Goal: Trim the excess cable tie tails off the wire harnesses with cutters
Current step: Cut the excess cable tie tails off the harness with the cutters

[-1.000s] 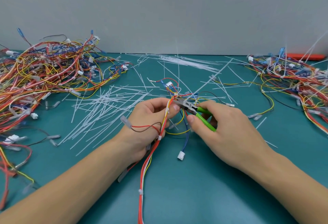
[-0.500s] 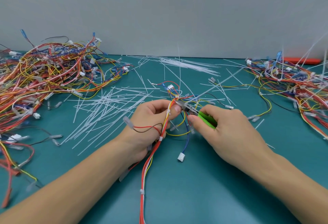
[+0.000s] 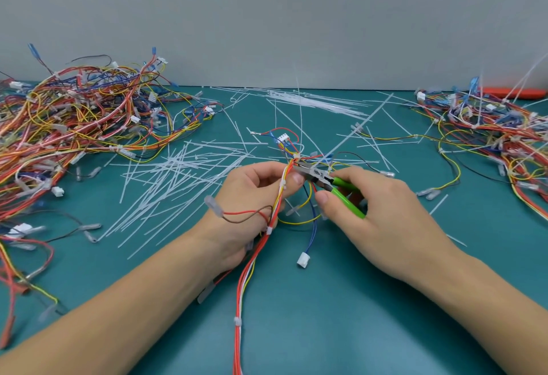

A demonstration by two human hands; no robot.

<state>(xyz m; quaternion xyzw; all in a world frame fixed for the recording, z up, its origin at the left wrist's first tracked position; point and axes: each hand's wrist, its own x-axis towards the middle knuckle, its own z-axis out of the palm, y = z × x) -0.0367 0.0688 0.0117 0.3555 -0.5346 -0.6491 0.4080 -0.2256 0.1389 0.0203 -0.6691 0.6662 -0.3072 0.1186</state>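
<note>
Since a second ago the green-handled cutters (image 3: 326,181) have barely shifted, nose just beyond the left hand (image 3: 252,196) fingers, which curl round the wire harness (image 3: 277,196). The right hand (image 3: 382,211) squeezes the handles. A nose set too near risks nicking wire insulation.

two bare forearms, no sleeves, left hand (image 3: 249,196), right hand (image 3: 382,220), short trimmed nails
</note>
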